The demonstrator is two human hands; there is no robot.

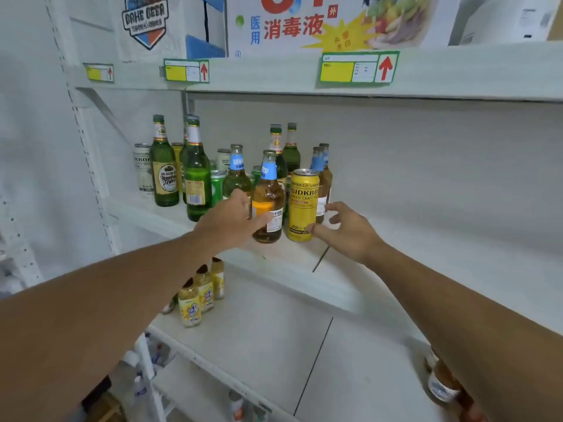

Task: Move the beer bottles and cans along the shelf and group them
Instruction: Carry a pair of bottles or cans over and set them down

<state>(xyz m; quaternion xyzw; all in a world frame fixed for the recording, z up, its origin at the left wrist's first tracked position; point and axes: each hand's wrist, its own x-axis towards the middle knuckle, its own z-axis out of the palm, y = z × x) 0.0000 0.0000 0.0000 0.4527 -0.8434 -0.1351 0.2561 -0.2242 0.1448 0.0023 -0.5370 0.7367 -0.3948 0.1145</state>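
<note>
A white metal shelf (426, 239) with a flat, matte board crosses the middle of the frame; its right half lies bare, a wide open stretch running to the right edge. A dark seam cuts the board just below the can. Above it, the upper shelf edge carries green-framed price tags (358, 67) with red arrows, and printed cartons (304, 22) stand on top. The lower shelf (289, 345) fills the bottom centre, mostly free, with three small yellow-labelled drink bottles (201, 292) at its left end.

The beer stands bunched at centre left of the middle shelf. Tall green glass bottles (164, 166) with long necks and foil caps stand at the left, a white can (142, 167) behind them and a green can (217, 185) low between. Clear amber bottles with blue neck labels stand further right, near the front edge.

The left hand (231, 222) reaches in from lower left and curls round the front amber bottle (268, 199), thumb across its lower label. Just beside that bottle stands a smooth yellow can (303, 205), upright close to the shelf's front lip. The right hand (347, 231) comes from lower right, fingers loosely spread and bent, the thumb tip touching the can's lower side while the other fingers hover apart from it, beside another amber bottle (321, 181) behind.
</note>
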